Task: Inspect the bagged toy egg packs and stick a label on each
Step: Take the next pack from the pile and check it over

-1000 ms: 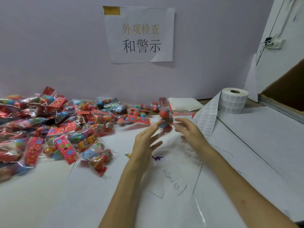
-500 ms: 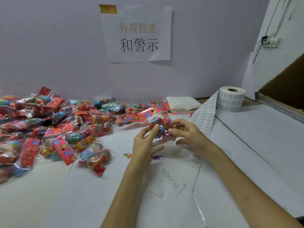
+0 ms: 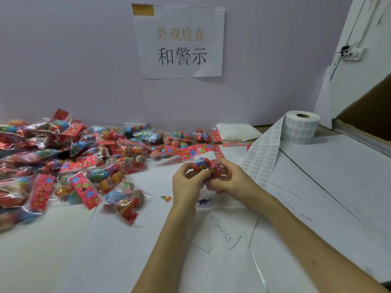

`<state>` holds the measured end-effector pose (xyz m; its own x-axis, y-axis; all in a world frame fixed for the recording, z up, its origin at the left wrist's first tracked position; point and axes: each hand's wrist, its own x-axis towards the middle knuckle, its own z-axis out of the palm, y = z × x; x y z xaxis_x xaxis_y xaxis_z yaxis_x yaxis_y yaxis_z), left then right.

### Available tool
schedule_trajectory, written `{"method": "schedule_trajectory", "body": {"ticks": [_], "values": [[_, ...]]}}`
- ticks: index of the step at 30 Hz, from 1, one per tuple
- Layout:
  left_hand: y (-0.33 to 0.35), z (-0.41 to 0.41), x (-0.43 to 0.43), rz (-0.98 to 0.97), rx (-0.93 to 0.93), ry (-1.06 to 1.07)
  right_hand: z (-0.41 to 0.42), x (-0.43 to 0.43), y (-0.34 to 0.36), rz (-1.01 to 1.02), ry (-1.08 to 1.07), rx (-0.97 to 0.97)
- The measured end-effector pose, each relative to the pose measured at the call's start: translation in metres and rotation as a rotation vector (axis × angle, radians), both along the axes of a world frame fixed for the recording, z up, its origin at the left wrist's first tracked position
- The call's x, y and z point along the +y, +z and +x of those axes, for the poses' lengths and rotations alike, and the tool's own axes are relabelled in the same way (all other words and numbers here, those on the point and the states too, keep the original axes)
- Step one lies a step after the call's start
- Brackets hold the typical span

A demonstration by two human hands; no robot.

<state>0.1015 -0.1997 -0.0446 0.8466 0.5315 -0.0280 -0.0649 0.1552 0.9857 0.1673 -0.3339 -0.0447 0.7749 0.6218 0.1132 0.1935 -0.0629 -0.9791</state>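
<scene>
Table (image 3: 330, 187) here is covered in flat white paper sheets with a few pen scribbles, backed by a matte lilac wall (image 3: 63, 60) with a taped paper sign (image 3: 179, 41), and a fat label roll (image 3: 301, 130) sits center right. Crinkly clear egg packs (image 3: 84, 187) with red flowery header cards are heaped on the left. The left hand (image 3: 186, 185) and right hand (image 3: 234, 180) both grip the held pack (image 3: 202, 164) of glossy round eggs mid-frame.

Bottom of the held egg pack (image 3: 203, 164) hidden behind fingers (image 3: 197, 176), words on the label strip (image 3: 262, 157) right of the grip too small to read, pile of packs (image 3: 31, 166) far left blurry, cut off
</scene>
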Motion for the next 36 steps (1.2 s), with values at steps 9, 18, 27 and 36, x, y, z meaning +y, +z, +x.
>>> {"method": "schedule_trajectory", "body": {"ticks": [9,18,27,36], "values": [[0.003,-0.002,0.002,-0.048,-0.007,0.023,-0.001,0.003,-0.003,-0.027,-0.003,-0.032],[0.008,-0.005,-0.009,-0.007,0.007,-0.144,0.009,0.0,-0.005,0.039,-0.126,0.002],[0.003,-0.003,0.002,-0.017,-0.004,0.004,0.003,-0.001,0.0,0.031,0.044,0.048],[0.004,-0.003,0.002,0.028,0.016,-0.047,0.005,-0.003,0.007,0.09,-0.106,0.012]]}}
